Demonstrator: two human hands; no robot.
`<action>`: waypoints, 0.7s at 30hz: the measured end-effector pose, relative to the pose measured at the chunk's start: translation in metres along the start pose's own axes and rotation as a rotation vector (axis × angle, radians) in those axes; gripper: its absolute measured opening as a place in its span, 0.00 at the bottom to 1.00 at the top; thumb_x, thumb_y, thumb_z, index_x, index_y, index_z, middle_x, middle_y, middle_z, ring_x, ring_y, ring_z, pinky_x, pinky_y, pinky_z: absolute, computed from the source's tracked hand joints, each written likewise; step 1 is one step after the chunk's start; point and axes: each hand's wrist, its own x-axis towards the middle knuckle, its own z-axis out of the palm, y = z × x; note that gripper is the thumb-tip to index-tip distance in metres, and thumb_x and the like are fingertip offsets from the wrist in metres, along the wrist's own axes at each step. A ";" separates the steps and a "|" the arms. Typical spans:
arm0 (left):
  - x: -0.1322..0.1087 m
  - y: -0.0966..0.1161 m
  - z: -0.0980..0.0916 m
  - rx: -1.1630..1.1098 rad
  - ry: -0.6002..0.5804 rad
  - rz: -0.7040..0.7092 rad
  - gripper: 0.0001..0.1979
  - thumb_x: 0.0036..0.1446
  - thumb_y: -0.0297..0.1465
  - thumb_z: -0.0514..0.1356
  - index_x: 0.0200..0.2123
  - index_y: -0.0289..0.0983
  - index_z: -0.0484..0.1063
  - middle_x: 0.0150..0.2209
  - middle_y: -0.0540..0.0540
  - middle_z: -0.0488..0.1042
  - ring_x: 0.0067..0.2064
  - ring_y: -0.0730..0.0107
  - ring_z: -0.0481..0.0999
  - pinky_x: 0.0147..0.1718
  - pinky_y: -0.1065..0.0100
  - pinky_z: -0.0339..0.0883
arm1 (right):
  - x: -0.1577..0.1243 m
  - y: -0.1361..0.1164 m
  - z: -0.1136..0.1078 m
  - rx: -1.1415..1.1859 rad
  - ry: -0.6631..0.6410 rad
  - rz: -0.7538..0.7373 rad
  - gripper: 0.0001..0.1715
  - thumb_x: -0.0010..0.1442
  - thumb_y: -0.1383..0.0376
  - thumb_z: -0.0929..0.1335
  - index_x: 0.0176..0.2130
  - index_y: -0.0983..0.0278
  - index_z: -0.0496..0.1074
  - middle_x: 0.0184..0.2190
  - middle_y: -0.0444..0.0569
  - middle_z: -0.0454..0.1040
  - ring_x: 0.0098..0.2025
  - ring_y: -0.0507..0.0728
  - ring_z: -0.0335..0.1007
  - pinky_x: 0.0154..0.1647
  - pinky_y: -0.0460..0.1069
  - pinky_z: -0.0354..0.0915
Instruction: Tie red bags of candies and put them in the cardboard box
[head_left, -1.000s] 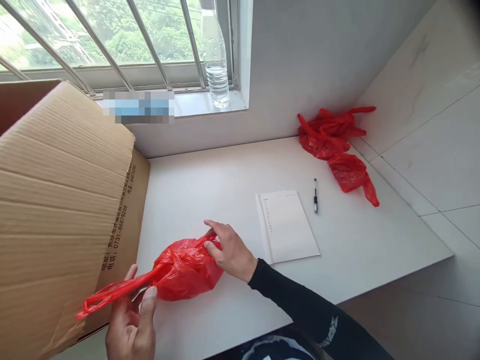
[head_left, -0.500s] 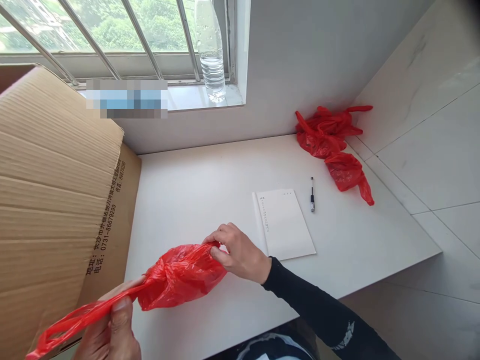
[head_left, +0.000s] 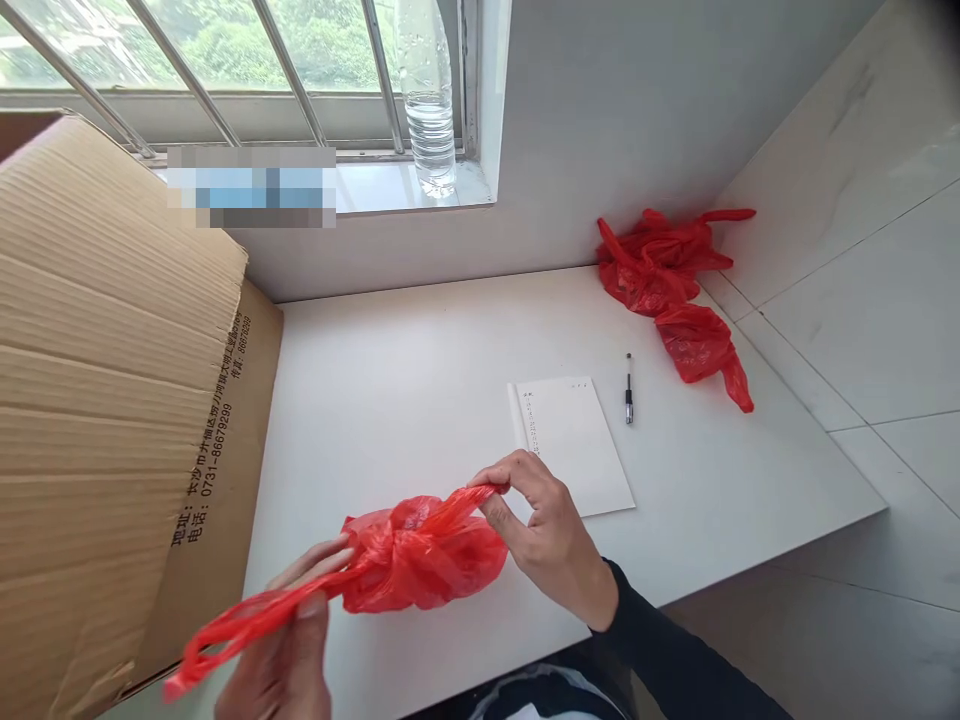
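A red plastic bag is stretched between my two hands above the white table. My left hand pinches its twisted handle between thumb and fingers, and a loop of that handle trails out to the lower left. At the other end, my right hand grips a gathered strip of the bag between thumb and index finger. The plastic bunches into a knot-like gather at the middle, with a fuller part below it. Whatever the bag contains is hidden.
A large cardboard box stands at the left. Right of centre lie a white notebook and a pen. More red plastic bags sit in the far right corner. A water bottle stands on the windowsill.
Both hands have shifted right with the bag. My right hand has drawn a strip of plastic out from the bag's right side, and the gather at its middle shows more clearly.
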 end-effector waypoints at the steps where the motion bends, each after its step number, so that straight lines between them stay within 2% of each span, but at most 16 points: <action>1: 0.000 0.000 0.003 -0.004 -0.065 0.048 0.14 0.69 0.33 0.57 0.55 0.49 0.76 0.59 0.49 0.74 0.63 0.54 0.72 0.63 0.55 0.67 | 0.000 0.002 -0.001 0.002 0.009 -0.001 0.12 0.68 0.68 0.66 0.47 0.53 0.75 0.44 0.42 0.76 0.48 0.55 0.70 0.51 0.53 0.68; 3: 0.001 -0.002 0.008 0.026 -0.185 0.145 0.20 0.68 0.31 0.59 0.61 0.51 0.72 0.63 0.48 0.70 0.66 0.55 0.68 0.65 0.54 0.64 | -0.004 0.002 -0.002 -0.045 0.068 -0.032 0.17 0.67 0.69 0.66 0.53 0.52 0.72 0.50 0.44 0.73 0.54 0.56 0.68 0.56 0.54 0.67; 5: 0.002 -0.004 0.010 0.091 -0.229 0.184 0.24 0.68 0.30 0.59 0.64 0.52 0.67 0.63 0.48 0.70 0.66 0.56 0.66 0.64 0.54 0.65 | -0.010 0.000 0.001 -0.142 0.155 -0.112 0.21 0.65 0.71 0.67 0.55 0.53 0.69 0.53 0.46 0.69 0.58 0.57 0.64 0.58 0.55 0.65; 7: 0.002 -0.007 0.011 0.127 -0.239 0.155 0.24 0.68 0.31 0.58 0.65 0.54 0.66 0.60 0.48 0.71 0.64 0.58 0.68 0.61 0.55 0.68 | -0.018 -0.003 0.008 -0.220 0.186 -0.234 0.21 0.63 0.72 0.67 0.53 0.55 0.68 0.49 0.47 0.67 0.55 0.57 0.64 0.56 0.54 0.66; 11: 0.003 -0.011 0.011 0.191 -0.232 0.116 0.19 0.69 0.32 0.59 0.60 0.55 0.69 0.53 0.49 0.73 0.58 0.61 0.71 0.53 0.59 0.72 | -0.034 -0.006 0.026 -0.261 0.140 -0.426 0.17 0.61 0.73 0.67 0.49 0.60 0.68 0.43 0.47 0.66 0.46 0.56 0.63 0.47 0.51 0.67; 16: 0.004 -0.010 0.012 0.182 -0.212 0.160 0.13 0.68 0.30 0.59 0.52 0.52 0.72 0.49 0.51 0.73 0.53 0.65 0.72 0.50 0.64 0.72 | -0.046 -0.009 0.032 -0.276 0.278 -0.567 0.14 0.61 0.73 0.66 0.47 0.63 0.67 0.39 0.46 0.64 0.41 0.56 0.62 0.44 0.53 0.66; 18: 0.005 -0.007 0.013 0.164 -0.202 0.175 0.11 0.68 0.29 0.59 0.50 0.51 0.72 0.48 0.52 0.73 0.52 0.67 0.73 0.50 0.66 0.71 | -0.047 -0.009 0.031 -0.319 0.244 -0.564 0.14 0.62 0.74 0.67 0.47 0.62 0.69 0.38 0.46 0.65 0.40 0.56 0.61 0.44 0.53 0.65; 21: 0.004 0.001 0.014 0.143 -0.207 0.210 0.11 0.67 0.28 0.59 0.49 0.50 0.71 0.46 0.52 0.74 0.50 0.68 0.73 0.51 0.68 0.70 | -0.043 -0.004 0.031 -0.466 0.148 -0.426 0.14 0.65 0.70 0.69 0.51 0.61 0.71 0.43 0.50 0.68 0.45 0.60 0.63 0.46 0.55 0.66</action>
